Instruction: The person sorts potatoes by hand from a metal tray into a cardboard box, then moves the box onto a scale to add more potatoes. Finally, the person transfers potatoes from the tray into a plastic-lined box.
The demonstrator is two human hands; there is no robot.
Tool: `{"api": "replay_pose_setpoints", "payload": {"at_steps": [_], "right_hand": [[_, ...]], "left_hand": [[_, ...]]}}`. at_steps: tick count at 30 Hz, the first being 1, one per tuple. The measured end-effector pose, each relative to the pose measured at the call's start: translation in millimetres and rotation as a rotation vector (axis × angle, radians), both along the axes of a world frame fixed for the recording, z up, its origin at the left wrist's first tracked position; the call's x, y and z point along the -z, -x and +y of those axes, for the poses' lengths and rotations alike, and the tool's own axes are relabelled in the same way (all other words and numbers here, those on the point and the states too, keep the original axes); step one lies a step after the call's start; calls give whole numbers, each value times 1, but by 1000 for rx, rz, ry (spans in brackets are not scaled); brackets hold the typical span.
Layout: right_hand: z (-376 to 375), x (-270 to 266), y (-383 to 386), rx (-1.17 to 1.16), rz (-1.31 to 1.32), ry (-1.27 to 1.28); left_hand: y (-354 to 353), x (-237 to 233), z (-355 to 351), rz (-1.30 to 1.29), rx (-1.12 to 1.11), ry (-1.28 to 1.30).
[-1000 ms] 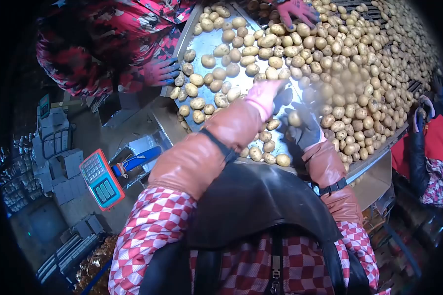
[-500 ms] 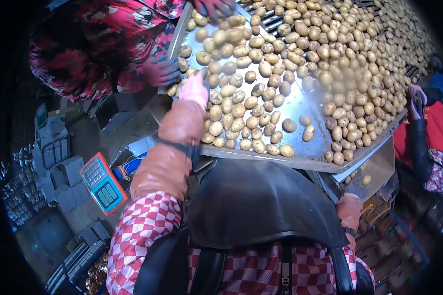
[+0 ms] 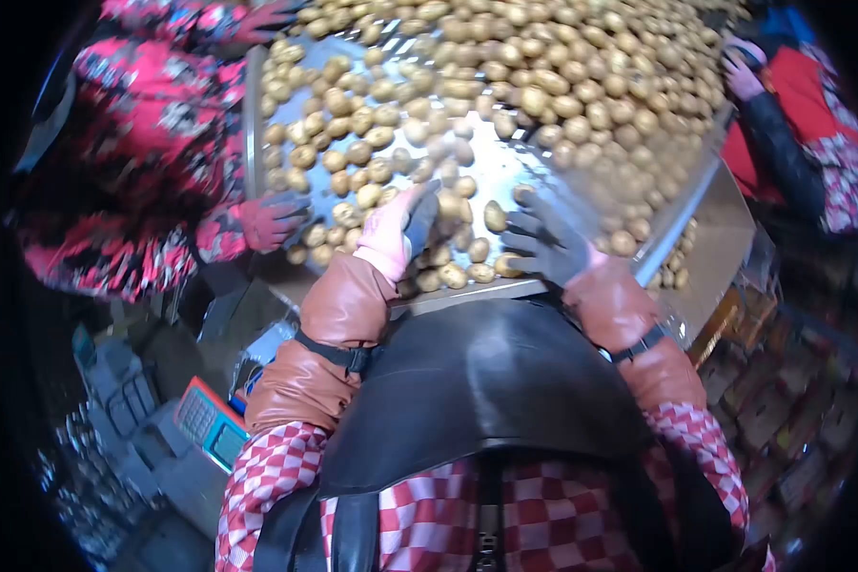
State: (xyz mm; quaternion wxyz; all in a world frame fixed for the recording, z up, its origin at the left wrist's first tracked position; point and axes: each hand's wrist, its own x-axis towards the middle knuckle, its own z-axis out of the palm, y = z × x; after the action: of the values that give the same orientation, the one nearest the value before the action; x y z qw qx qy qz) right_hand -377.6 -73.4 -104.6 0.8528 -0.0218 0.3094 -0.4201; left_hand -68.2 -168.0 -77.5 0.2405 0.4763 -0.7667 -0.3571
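Observation:
Loose potatoes (image 3: 453,276) lie across a shiny metal sorting table (image 3: 494,162) in front of me. My left hand (image 3: 402,229), in a pink and grey glove, rests on edge against the potatoes near the front rim, fingers stretched out. Opposite it, my right hand (image 3: 548,238) in a grey glove has its fingers spread beside a few potatoes. Neither hand shows a potato held in it. Motion blur smears the potatoes between the hands.
Left of the table, a co-worker's gloved hand (image 3: 275,221) is by the potatoes. Another person's hand (image 3: 744,76) is at the far right edge. A cardboard box (image 3: 720,238) with potatoes stands below the right rim. A red-framed scale (image 3: 210,421) sits lower left.
My right hand has come up from the box at the right onto the table. My left hand stays among the potatoes, now nearer the front middle. The view has turned.

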Motion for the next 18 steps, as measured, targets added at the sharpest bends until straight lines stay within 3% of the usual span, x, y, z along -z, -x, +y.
{"api": "replay_pose_setpoints", "payload": {"at_steps": [1,3,4,5,7,8,10,13,14,15,17,18], "right_hand": [[5,19,-3,-5,-157,153],[-5,-15,-18,-13,464,171],[-4,-31,-18,-11,718,115],[-2,-41,-13,16,762,20],[7,-76,26,72,452,-254],[25,-42,59,107,539,-50],[62,-33,119,280,798,31],[133,57,313,870,577,-43],[152,31,357,876,581,-44],[175,6,394,1172,-233,61],[183,-18,402,1341,-1084,186],[174,-18,393,1319,-804,310]], "left_hand": [[13,6,-4,-35,139,-23],[38,-13,-18,-61,140,-66],[47,-15,-16,-256,134,19],[46,-12,-14,-455,116,116],[15,14,-7,-508,305,128],[8,18,0,-572,329,142],[-9,28,8,-609,338,143],[-10,32,16,-545,288,145],[-6,34,16,-537,277,159],[-5,35,16,-530,267,172],[-2,39,15,-513,251,175],[0,41,13,-500,224,173]]}}
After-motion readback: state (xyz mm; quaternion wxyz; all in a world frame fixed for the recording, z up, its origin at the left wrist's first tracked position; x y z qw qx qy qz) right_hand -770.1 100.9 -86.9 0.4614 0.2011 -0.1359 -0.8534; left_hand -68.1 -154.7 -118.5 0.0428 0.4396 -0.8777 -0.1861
